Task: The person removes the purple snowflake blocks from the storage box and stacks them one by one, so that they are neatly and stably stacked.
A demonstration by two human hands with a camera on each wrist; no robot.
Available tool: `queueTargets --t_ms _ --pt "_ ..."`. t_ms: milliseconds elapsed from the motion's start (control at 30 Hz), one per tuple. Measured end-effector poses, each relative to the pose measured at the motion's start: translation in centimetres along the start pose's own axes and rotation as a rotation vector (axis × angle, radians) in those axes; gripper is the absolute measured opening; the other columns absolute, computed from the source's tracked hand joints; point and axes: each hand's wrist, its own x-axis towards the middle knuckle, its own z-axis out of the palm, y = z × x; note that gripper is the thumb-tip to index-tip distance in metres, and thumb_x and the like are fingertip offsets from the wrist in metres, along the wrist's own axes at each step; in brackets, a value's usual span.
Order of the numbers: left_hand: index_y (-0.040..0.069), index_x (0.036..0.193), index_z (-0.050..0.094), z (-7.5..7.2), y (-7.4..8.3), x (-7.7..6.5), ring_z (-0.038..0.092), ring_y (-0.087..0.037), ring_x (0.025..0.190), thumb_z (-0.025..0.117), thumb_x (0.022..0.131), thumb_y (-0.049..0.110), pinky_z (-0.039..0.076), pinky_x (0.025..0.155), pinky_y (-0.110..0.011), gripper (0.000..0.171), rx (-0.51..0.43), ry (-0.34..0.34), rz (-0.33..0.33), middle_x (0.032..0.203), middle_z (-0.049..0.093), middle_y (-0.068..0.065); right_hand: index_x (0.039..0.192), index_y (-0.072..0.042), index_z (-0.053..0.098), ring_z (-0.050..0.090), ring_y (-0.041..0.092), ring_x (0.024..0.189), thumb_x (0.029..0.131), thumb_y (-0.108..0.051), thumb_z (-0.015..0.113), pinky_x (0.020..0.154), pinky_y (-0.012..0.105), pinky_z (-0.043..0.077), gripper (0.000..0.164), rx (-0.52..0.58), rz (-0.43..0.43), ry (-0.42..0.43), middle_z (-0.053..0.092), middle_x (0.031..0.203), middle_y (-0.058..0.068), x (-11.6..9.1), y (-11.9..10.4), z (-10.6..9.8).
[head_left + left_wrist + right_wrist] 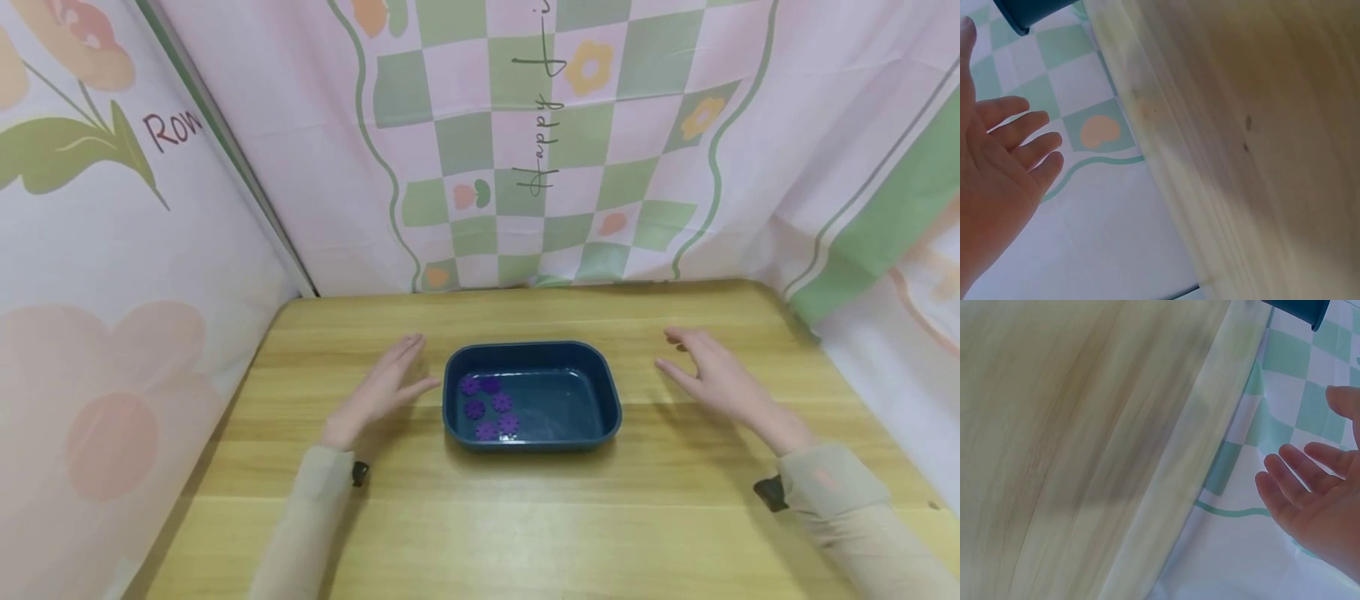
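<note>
A dark blue rectangular basin (570, 404) with rounded corners sits on the wooden table. Several purple flower-shaped pieces (502, 403) lie on its floor, gathered toward the left end. To the left of the basin is my left hand (378, 387), its thumb pointing at the rim with a small gap between. My right hand (712, 375) is farther off on the other side, fingers loosely extended. Neither hand holds anything. In the left wrist view the palm of the left hand (1004, 156) shows bare; the right wrist view shows the right hand (1319, 494) likewise, fingers spread slightly.
The wooden table (525, 533) reaches back to a checked green and white curtain (540, 150). Another printed curtain (112, 350) closes the left side, and fabric (892, 208) hangs at the right. Each sleeve cuff has a dark wrist device (771, 493) beside it.
</note>
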Motion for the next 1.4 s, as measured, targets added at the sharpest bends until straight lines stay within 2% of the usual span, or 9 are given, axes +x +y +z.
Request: queueTargets --t_ms 100,367,667,1000,1300,1400 --pt "0.005 0.156 0.027 0.1 0.2 0.1 0.020 -0.031 0.154 0.060 0.095 0.050 0.017 0.128 -0.050 0.083 -0.014 -0.008 -0.001 0.165 0.023 -0.013 0.139 0.012 0.044 0.055 0.049 0.114 0.099 -0.027 0.061 0.093 0.067 0.049 0.058 0.019 0.003 -0.017 0.052 0.132 0.034 0.1 -0.3 -0.1" --pt "0.005 0.155 0.029 0.5 0.6 0.4 0.024 -0.035 0.153 0.058 0.095 0.052 0.021 0.127 -0.051 0.082 -0.016 -0.032 0.027 0.164 0.025 -0.014 0.138 0.010 0.046 0.058 0.049 0.113 0.100 -0.025 0.060 0.091 0.064 0.052 0.054 0.075 -0.002 -0.068 0.054 0.132 0.034 0.3 -1.0 0.0" --pt "0.001 0.153 0.033 0.8 1.0 0.8 0.027 -0.036 0.151 0.058 0.096 0.051 0.023 0.126 -0.053 0.080 -0.020 -0.049 0.048 0.162 0.028 -0.017 0.136 0.010 0.049 0.061 0.047 0.112 0.100 -0.020 0.060 0.092 0.061 0.055 0.048 0.141 -0.016 -0.086 0.056 0.132 0.033 0.7 -1.2 0.1" --pt "0.006 0.155 0.031 1.2 1.3 1.4 0.027 -0.031 0.152 0.056 0.096 0.055 0.022 0.128 -0.047 0.080 -0.035 -0.076 0.051 0.163 0.028 -0.013 0.134 0.010 0.051 0.061 0.046 0.111 0.098 -0.015 0.061 0.091 0.058 0.055 0.045 0.192 -0.038 -0.096 0.056 0.132 0.033 1.0 -1.3 0.0" --pt "0.005 0.154 0.033 1.4 1.5 1.8 0.028 -0.030 0.152 0.056 0.096 0.055 0.022 0.127 -0.047 0.080 -0.038 -0.089 0.062 0.162 0.031 -0.014 0.133 0.008 0.053 0.062 0.043 0.112 0.099 -0.014 0.061 0.092 0.050 0.057 0.042 0.233 -0.047 -0.116 0.057 0.133 0.030 1.6 -2.0 -0.2" --pt "0.005 0.153 0.034 1.5 1.6 1.9 0.028 -0.030 0.152 0.056 0.096 0.055 0.022 0.127 -0.047 0.080 -0.039 -0.089 0.068 0.162 0.032 -0.016 0.133 0.007 0.054 0.062 0.041 0.112 0.099 -0.014 0.061 0.091 0.044 0.059 0.041 0.230 -0.050 -0.127 0.058 0.133 0.029 1.8 -2.1 -0.2"
